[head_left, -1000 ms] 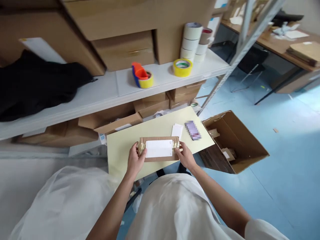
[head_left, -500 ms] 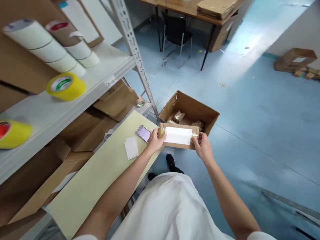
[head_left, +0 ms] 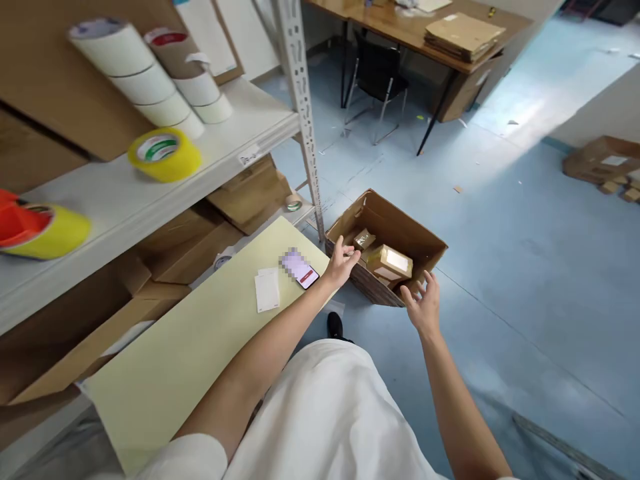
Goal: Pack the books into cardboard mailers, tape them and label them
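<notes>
A small taped carton [head_left: 391,265] with a white label is inside the large open cardboard box [head_left: 415,233], apart from both hands. My left hand [head_left: 342,264] hovers at the box's near left side, fingers spread and holding nothing. Over the box's near right corner, my right hand [head_left: 423,300] is likewise open, its fingers apart. A smaller taped package [head_left: 364,239] lies deeper in the box, toward its left. Close to my left wrist, a phone [head_left: 303,272] rests on the pale yellow tabletop [head_left: 215,333], with white label sheets [head_left: 267,291] beside it.
A metal shelf [head_left: 235,153] at the left carries yellow tape [head_left: 165,153] and several white rolls [head_left: 130,73]. A black chair [head_left: 379,77] stands by a wooden desk [head_left: 405,30] at the back. More cartons [head_left: 603,160] sit on the floor at right.
Both hands have let go of the labelled carton, which is now down inside the large box. My hands have spread apart, and the view has shifted slightly.
</notes>
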`<action>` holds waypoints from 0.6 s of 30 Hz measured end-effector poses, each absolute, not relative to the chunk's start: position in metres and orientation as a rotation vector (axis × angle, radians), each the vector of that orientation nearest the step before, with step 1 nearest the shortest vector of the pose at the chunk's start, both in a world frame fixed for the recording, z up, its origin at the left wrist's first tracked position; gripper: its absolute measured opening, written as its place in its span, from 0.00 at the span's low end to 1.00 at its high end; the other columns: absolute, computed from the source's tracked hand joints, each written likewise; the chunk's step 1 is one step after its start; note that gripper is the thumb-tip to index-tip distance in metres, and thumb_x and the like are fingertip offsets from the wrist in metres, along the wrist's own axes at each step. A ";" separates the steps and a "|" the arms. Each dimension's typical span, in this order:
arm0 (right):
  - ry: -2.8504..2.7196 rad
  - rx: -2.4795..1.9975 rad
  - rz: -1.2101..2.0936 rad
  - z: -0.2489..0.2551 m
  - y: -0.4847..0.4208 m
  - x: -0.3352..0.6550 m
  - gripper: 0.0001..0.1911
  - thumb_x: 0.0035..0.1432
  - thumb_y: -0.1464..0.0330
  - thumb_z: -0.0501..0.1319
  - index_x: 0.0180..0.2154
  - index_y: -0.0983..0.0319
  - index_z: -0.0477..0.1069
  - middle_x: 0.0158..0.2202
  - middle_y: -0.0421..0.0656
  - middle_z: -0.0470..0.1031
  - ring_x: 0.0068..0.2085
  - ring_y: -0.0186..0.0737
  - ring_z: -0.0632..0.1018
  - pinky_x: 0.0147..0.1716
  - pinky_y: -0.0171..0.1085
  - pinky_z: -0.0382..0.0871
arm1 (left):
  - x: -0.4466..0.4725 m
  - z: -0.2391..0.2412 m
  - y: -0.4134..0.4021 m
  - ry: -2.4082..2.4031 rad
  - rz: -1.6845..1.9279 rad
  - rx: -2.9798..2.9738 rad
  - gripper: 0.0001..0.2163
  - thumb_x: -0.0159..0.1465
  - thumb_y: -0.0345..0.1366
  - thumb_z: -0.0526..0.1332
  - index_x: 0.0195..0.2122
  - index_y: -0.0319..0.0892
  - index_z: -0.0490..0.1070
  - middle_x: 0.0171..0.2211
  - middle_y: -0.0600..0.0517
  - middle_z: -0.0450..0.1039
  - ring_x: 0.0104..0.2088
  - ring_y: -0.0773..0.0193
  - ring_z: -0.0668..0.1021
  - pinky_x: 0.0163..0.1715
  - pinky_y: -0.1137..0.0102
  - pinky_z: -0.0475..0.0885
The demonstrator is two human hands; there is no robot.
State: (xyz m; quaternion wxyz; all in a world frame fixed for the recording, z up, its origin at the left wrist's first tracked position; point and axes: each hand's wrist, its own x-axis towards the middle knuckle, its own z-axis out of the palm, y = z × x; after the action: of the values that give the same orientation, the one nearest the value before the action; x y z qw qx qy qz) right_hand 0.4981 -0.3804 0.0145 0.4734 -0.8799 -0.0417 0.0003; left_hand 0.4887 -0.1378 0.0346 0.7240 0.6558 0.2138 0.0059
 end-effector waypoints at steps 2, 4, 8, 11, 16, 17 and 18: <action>-0.115 -2.124 0.060 0.020 -0.362 0.494 0.37 0.53 0.53 0.59 0.60 0.61 0.54 0.60 0.58 0.56 0.46 0.48 0.76 0.40 0.44 0.74 | 0.456 0.033 -0.121 0.533 0.057 1.445 0.37 0.59 0.46 0.60 0.64 0.38 0.45 0.50 0.39 0.68 0.44 0.59 0.76 0.47 0.61 0.67; -0.189 -2.122 0.140 0.026 -0.340 0.490 0.33 0.54 0.54 0.57 0.58 0.63 0.58 0.50 0.55 0.70 0.36 0.42 0.79 0.35 0.42 0.74 | 0.416 0.033 -0.106 0.621 0.112 1.482 0.30 0.58 0.43 0.62 0.59 0.37 0.56 0.45 0.42 0.71 0.41 0.61 0.77 0.46 0.63 0.68; -0.604 -2.227 0.253 0.041 -0.284 0.472 0.26 0.57 0.54 0.54 0.51 0.65 0.67 0.28 0.44 0.75 0.25 0.38 0.75 0.28 0.37 0.71 | 0.319 0.038 -0.087 0.767 0.158 1.534 0.21 0.57 0.38 0.61 0.50 0.36 0.66 0.41 0.44 0.73 0.38 0.63 0.76 0.42 0.66 0.70; -1.135 -2.252 0.268 0.051 -0.230 0.442 0.22 0.58 0.55 0.53 0.44 0.64 0.72 0.20 0.40 0.70 0.20 0.37 0.71 0.23 0.35 0.65 | 0.235 0.043 -0.078 0.894 0.221 1.488 0.21 0.57 0.39 0.61 0.49 0.36 0.67 0.42 0.43 0.73 0.39 0.61 0.76 0.42 0.66 0.70; -1.706 -1.927 0.321 0.059 -0.145 0.345 0.20 0.61 0.57 0.51 0.37 0.64 0.74 0.18 0.40 0.70 0.19 0.35 0.71 0.22 0.33 0.63 | 0.091 0.039 -0.084 1.269 0.402 1.353 0.21 0.58 0.43 0.57 0.50 0.38 0.66 0.44 0.44 0.72 0.40 0.61 0.76 0.42 0.67 0.70; -1.769 -1.850 0.354 0.058 -0.132 0.322 0.20 0.61 0.57 0.51 0.37 0.64 0.74 0.19 0.41 0.71 0.20 0.35 0.72 0.23 0.32 0.63 | 0.066 0.037 -0.090 1.344 0.434 1.318 0.20 0.59 0.42 0.56 0.50 0.38 0.66 0.44 0.45 0.73 0.40 0.61 0.76 0.43 0.67 0.70; -1.830 -1.780 0.390 0.058 -0.121 0.299 0.20 0.62 0.57 0.51 0.38 0.65 0.74 0.20 0.41 0.72 0.20 0.34 0.72 0.23 0.32 0.63 | 0.043 0.035 -0.096 1.412 0.466 1.284 0.20 0.58 0.42 0.56 0.50 0.39 0.66 0.43 0.45 0.73 0.40 0.61 0.76 0.43 0.66 0.70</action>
State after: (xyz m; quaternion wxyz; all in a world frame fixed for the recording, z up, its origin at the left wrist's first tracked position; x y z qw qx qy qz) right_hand 0.2994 -0.1212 0.0575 0.2762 -0.6624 -0.6811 0.1453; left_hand 0.0433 -0.0963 0.0346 0.5550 0.5438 0.5978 0.1972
